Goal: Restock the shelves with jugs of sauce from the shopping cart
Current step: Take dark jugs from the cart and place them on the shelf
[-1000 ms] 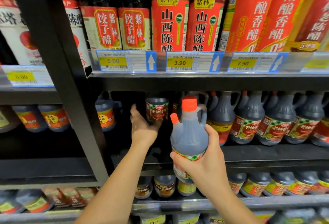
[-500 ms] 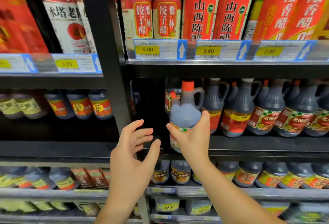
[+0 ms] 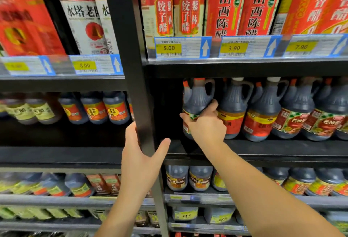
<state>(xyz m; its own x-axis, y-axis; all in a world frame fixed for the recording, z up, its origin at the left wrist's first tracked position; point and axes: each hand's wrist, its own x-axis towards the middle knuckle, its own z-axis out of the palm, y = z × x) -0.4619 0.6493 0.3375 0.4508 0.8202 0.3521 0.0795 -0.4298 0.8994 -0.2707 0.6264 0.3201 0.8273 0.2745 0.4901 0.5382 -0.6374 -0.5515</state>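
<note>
Head view: right hand (image 3: pixel 206 126) grips a dark, orange-capped plastic sauce jug (image 3: pixel 195 99), nearly shelved, release pending; left hand (image 3: pixel 139 159) clasps the black metal post (image 3: pixel 130 48).

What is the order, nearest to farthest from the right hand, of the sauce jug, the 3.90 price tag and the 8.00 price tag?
1. sauce jug, gripped by the right hand.
2. 3.90 price tag, above it.
3. 8.00 price tag, upper left, beyond the upright post.

Gap between post (image 3: pixel 130 86) and jug (image 3: pixel 196 101) (dark recess); neighbouring jugs (image 3: pixel 263 110) block right.
</note>
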